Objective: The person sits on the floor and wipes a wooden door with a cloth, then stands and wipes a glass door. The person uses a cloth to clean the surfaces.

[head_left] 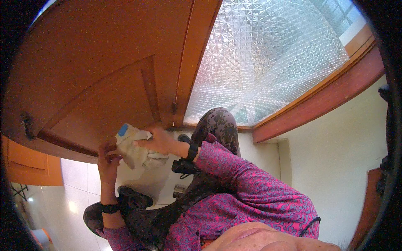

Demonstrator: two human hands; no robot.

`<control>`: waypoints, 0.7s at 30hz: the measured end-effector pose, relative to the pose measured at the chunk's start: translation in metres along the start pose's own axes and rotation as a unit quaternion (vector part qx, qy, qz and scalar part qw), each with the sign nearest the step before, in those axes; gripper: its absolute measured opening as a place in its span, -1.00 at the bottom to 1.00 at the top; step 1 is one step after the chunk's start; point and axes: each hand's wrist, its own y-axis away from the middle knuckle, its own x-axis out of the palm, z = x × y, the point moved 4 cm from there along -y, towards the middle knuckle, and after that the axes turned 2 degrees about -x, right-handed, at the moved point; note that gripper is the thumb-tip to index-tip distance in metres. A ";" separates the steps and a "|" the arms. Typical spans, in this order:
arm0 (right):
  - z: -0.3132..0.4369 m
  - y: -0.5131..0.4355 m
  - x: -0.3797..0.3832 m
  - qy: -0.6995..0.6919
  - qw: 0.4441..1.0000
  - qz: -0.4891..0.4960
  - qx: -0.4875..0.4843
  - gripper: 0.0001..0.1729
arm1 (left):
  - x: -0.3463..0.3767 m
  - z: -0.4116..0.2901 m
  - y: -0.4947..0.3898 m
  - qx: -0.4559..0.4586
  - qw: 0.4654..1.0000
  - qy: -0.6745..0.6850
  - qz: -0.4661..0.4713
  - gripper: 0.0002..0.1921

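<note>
My right hand (160, 141) grips a crumpled off-white cloth (136, 139) with a blue patch at its upper left corner. Folds of the cloth hang below that hand, above the tiled floor. At the cloth's left side is my left hand (109, 157), raised with its fingers bent; whether it grips an edge of the cloth cannot be told. Both hands are in front of the lower panel of a brown wooden door (103, 103). Each wrist wears a black band.
Right of the door stands a patterned glass panel (251, 72) in a wooden frame, beside a pale wall (329, 141). A black object (183, 167) lies by my right wrist. My bent knees and dark shoes are close below. An orange-brown panelled wooden surface (31, 163) is at far left.
</note>
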 end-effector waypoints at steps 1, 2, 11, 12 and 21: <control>0.002 0.000 -0.001 -0.041 0.999 0.002 -0.006 -0.47 | -0.004 0.002 -0.002 -0.011 0.999 -0.031 -0.006 -0.51; 0.003 0.000 -0.001 -0.079 0.997 0.004 -0.008 -0.47 | -0.007 0.004 -0.003 -0.039 0.996 -0.078 -0.021 -0.54; 0.004 -0.001 -0.002 -0.090 0.995 0.026 -0.017 -0.45 | 0.034 -0.024 0.025 -0.109 0.987 0.086 0.085 -0.52; 0.003 -0.002 -0.001 -0.062 0.997 0.022 -0.034 -0.44 | 0.034 -0.025 0.025 -0.110 0.987 0.087 0.076 -0.50; 0.000 -0.003 0.001 -0.030 0.992 0.025 -0.121 -0.40 | 0.034 -0.016 0.009 0.047 0.969 0.239 0.044 -0.25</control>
